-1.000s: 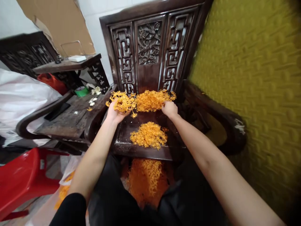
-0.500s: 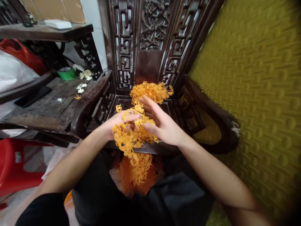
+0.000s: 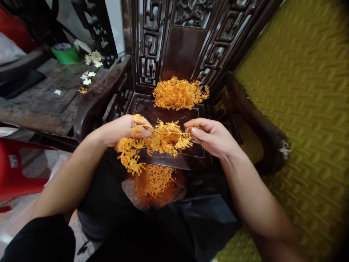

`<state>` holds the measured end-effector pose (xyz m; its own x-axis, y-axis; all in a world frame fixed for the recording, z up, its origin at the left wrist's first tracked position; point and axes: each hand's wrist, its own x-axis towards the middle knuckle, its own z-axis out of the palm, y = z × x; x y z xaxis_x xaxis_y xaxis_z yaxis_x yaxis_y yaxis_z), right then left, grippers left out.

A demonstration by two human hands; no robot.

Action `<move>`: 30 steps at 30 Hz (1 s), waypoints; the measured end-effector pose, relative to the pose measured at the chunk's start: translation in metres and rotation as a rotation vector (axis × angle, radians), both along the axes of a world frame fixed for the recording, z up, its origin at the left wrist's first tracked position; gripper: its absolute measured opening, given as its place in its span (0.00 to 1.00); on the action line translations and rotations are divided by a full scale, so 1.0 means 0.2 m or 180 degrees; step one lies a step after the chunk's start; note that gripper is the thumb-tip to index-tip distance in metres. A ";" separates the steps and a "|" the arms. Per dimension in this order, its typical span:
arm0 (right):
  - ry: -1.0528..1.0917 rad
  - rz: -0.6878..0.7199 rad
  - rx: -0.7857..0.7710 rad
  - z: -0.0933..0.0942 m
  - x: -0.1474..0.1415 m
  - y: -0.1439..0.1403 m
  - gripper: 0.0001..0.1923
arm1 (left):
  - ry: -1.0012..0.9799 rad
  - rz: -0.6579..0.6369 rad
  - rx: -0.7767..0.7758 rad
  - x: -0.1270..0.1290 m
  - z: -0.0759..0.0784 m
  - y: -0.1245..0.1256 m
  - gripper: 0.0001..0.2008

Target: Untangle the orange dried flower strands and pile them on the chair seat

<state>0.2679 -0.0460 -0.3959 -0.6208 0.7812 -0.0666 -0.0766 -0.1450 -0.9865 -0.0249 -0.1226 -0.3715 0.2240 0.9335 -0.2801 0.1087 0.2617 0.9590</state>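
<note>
My left hand is closed on a bunch of branching orange plastic flower pieces, which dangle below its fingers. A thin orange stem runs from this hand across to the right. At its right end, the thumb and fingertips of my right hand pinch a small yellow-orange bit, partly hidden by the fingers. Beneath the stem, a small heap of the same pieces rests on the front of the dark wooden chair seat. A bigger orange pile lies against the chair back.
Below the seat, between the knees, is another orange heap. Carved armrests flank the seat. The side table at left bears green tape, white flower pieces and a dark flat object. A red stool stands lower left.
My hands have moved apart, the right one going rightward and closing from spread fingers into a pinch. A stem now stretches between them. The view has tilted downward.
</note>
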 end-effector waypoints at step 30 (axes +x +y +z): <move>0.0502 -0.1176 -0.0509 -0.13 -0.07 0.17 0.14 | 0.0253 0.0673 0.0219 0.00 0.00 0.08 0.18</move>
<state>0.2543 -0.0124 -0.4218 -0.3136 0.9404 -0.1315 -0.3001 -0.2296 -0.9259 -0.0255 -0.1063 -0.3710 0.0012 0.9748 -0.2230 0.1341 0.2208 0.9660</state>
